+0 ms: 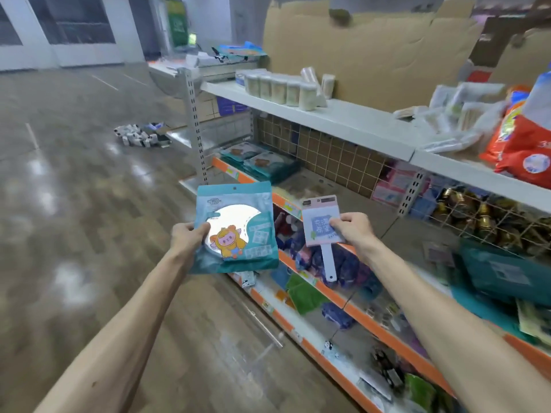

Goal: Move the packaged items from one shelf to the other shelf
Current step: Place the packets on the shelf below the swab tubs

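Observation:
My left hand [188, 235] grips the left edge of a teal packet [238, 231] printed with a white disc and a yellow cartoon figure, held upright in front of the shelving. My right hand [353, 231] pinches a pink-and-white carded item [319, 225] with a long white handle hanging down. Both are held in the aisle, level with the orange-edged middle shelf [280, 201]. A stack of matching teal packets [262, 163] lies on that shelf at its far left end.
The white top shelf [343, 120] carries clear jars [280, 90], loose white packs and a red bag [524, 150]. Brown cardboard [372, 52] stands behind it. Lower orange-edged shelves hold mixed goods. Small boxes [140, 137] lie scattered on the floor to the left.

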